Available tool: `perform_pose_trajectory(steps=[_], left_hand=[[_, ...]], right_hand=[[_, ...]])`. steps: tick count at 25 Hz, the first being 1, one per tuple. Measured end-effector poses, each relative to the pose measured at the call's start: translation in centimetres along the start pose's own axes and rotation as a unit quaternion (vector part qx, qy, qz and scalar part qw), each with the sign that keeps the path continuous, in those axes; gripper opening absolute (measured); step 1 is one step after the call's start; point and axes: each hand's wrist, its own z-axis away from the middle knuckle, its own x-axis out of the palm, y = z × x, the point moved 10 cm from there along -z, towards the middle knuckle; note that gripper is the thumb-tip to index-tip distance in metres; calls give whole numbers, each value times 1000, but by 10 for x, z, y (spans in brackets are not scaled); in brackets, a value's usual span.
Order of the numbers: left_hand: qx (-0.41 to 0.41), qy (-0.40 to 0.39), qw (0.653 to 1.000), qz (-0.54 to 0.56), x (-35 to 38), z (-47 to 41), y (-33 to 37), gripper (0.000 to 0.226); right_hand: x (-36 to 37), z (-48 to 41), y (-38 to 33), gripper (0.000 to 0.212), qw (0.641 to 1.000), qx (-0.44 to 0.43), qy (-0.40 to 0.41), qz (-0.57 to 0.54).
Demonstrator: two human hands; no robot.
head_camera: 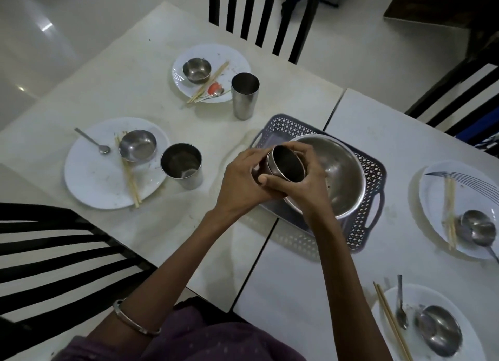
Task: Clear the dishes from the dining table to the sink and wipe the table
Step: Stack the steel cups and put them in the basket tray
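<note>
Both hands hold nested steel cups [287, 165] tilted above a large steel bowl [343, 177], which sits in a grey perforated tray [375, 171] at the table's middle. My left hand [243, 180] grips the cups from the left, my right hand [305, 182] from the right. On the left stands a white plate [91, 177] with a small steel bowl [137, 146], a spoon [93, 140] and chopsticks, with a steel cup [182, 165] beside it. The far plate [232, 58] carries a small bowl [196, 69], chopsticks and spoons, next to a tall steel cup [244, 95].
Two more white plates lie at the right: one [434, 198] with chopsticks and a ladle, one [388, 301] at the near right with a small bowl, spoon and chopsticks. Black slatted chairs stand at the far side [259, 15], the right [456, 90] and the near left [54, 247].
</note>
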Motion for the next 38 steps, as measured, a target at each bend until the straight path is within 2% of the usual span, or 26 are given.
perform_pose_trajectory(steps=[2,4,7,10,16,19,23,26,29,31,34,38], left_hand=[[-12,-4,1000,-3,-10,-10,-5,83],[-21,17,999,-26,-32,-22,-14,91],[-60,95,992,-59,-82,-26,-42,89],[-106,97,986,-82,-105,-21,-72,88],[-94,58,984,-142,-118,-12,-104,105],[-104,66,990,-64,-115,7,-125,117],[-119,113,986,13,-115,21,-149,125],[-129,152,978,57,-114,31,-165,123],[-183,167,966,68,-109,41,-176,108],[-193,179,963,54,-111,40,-173,95],[-177,173,967,53,-118,23,-149,88],[-116,136,984,9,-116,-3,-103,90]], right_hand=[[5,-14,-16,68,999,-28,18,-5],[2,-39,-42,66,994,-71,76,-18],[-10,-97,-83,67,969,-146,197,-1],[0,-157,-96,71,959,-158,230,45],[64,-223,-37,73,972,-109,119,170],[85,-226,1,76,971,-84,78,210],[89,-228,15,73,971,-64,87,211],[83,-218,1,70,971,-65,105,204],[66,-182,-43,66,978,-115,155,81],[75,-149,-74,63,983,-145,112,32],[110,-93,-99,63,984,-168,7,65],[120,-60,-86,63,987,-131,-21,86]])
